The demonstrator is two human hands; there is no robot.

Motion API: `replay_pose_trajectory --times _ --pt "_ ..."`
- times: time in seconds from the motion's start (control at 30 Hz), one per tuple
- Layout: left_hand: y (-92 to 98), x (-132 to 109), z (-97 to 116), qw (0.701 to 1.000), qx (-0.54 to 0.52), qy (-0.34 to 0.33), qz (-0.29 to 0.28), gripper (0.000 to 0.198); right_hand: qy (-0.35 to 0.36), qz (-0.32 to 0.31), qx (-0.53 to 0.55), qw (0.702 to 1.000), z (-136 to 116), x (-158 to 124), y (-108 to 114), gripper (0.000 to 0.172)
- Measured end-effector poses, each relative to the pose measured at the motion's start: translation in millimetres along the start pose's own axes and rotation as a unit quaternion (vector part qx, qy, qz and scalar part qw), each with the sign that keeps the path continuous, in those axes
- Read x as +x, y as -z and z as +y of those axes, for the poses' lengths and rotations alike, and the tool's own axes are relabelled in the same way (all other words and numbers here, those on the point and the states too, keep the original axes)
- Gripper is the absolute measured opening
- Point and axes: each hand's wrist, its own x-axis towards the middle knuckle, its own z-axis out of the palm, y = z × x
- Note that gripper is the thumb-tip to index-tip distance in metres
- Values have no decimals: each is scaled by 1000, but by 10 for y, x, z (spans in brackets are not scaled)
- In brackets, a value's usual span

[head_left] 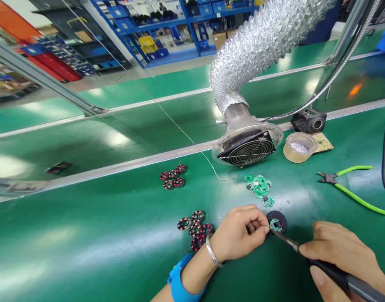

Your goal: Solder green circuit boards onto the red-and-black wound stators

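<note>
My left hand (239, 235) is curled in a pinch beside a small black round base (282, 217) that carries a green circuit board (275, 225); what its fingertips hold is too small to make out. My right hand (343, 256) grips a black soldering iron (324, 268), whose metal tip touches the green board. A silver bangle and a blue wrist strap (179, 281) sit on my left wrist. A thin solder wire (192, 144) runs across the mat from the far side.
Two clusters of red-and-black wound coils (195, 228) (173, 176) lie left of my hands. A pile of green boards (259, 186) sits ahead. A foil fume duct with fan grille (247, 149), a tape roll (299, 147), and green-handled cutters (352, 184) stand beyond on the green mat.
</note>
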Motion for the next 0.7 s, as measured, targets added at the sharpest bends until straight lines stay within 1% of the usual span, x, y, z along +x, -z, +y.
replay_pose_trajectory --times 0.17,0.3,0.4,0.7 --pt "2 4 4 1000 5 -5 4 8 -3 19 3 1000 -14 10 -12 29" --pt "5 9 0 1000 10 -9 5 8 -5 20 7 1000 -36 -10 -16 29" --pt "8 9 5 1000 9 -9 6 7 -17 30 10 999 -46 -20 -21 27" --pt "2 3 1 1000 9 -9 7 7 -11 -6 10 1000 -7 -10 -6 29"
